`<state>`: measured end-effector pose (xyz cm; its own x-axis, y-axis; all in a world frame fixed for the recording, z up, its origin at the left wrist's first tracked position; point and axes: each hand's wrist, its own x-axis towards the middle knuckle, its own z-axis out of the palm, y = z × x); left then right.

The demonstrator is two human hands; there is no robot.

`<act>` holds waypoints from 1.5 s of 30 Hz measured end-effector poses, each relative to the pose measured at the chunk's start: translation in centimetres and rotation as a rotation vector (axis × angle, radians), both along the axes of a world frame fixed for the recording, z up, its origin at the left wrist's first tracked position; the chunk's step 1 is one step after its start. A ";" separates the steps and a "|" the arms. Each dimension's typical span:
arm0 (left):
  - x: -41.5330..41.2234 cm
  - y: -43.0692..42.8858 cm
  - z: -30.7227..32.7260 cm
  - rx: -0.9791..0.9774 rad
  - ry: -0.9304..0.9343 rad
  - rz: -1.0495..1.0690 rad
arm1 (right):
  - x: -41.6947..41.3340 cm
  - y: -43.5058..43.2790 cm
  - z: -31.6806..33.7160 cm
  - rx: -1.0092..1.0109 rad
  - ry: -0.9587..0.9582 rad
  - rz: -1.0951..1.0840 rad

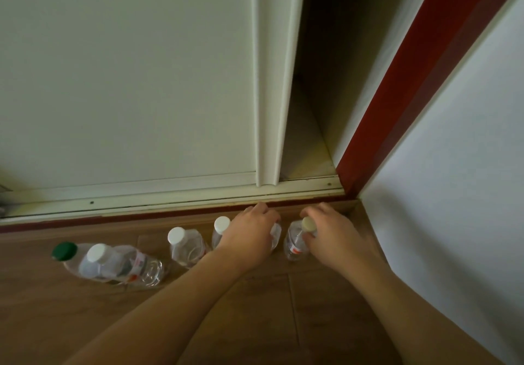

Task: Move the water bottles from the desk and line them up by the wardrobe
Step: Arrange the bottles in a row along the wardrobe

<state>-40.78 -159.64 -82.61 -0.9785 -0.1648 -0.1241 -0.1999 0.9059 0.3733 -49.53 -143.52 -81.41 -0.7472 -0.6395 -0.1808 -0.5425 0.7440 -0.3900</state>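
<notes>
Head view looked steeply down at both bare hands, reaching to the floor in front of the wardrobe. Right hand [329, 237] had its grip closed around the neck of the right bottle [296, 244], fingers curled just under its pale cap [308, 224]; the fingertips on the far side were hidden by the hand itself. Left hand [251, 237] lay over another bottle [275, 235], covering its top and most of its body, so only a sliver of clear plastic showed at the hand's right edge. Its grip looked wrapped on that bottle, though the contact itself could not be seen.

Just left of that hand stood a white-capped bottle [220, 230], its lower half hidden behind the wrist. Further left stood a second white-capped bottle [185, 247], then a third [113, 264] overlapping a green-capped bottle [64, 251], so their bodies were hard to tell apart. All six stood on the wooden floor [85, 322] in a rough row along the wardrobe's base, all looking upright under the wide lens. Labels were too blurred to read.

Behind the row ran a red strip and the pale sliding track [170, 191] of the wardrobe. Its door [127, 66] covered the left part; the opening [317, 81] to the right was dark, its contents not discernible. A white wall [453, 166] closed the right side, and the forearms were cut off by the bottom edge.
</notes>
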 end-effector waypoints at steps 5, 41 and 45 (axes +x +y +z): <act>0.2 0.1 0.4 0.038 -0.001 -0.005 | -0.4 0.1 0.0 0.015 -0.002 0.032; 3.0 0.0 1.2 0.056 0.052 -0.228 | 1.9 2.7 -0.2 -0.042 0.004 0.036; 3.2 0.0 1.2 0.057 0.051 -0.199 | 2.2 3.2 -0.8 -0.044 -0.006 0.027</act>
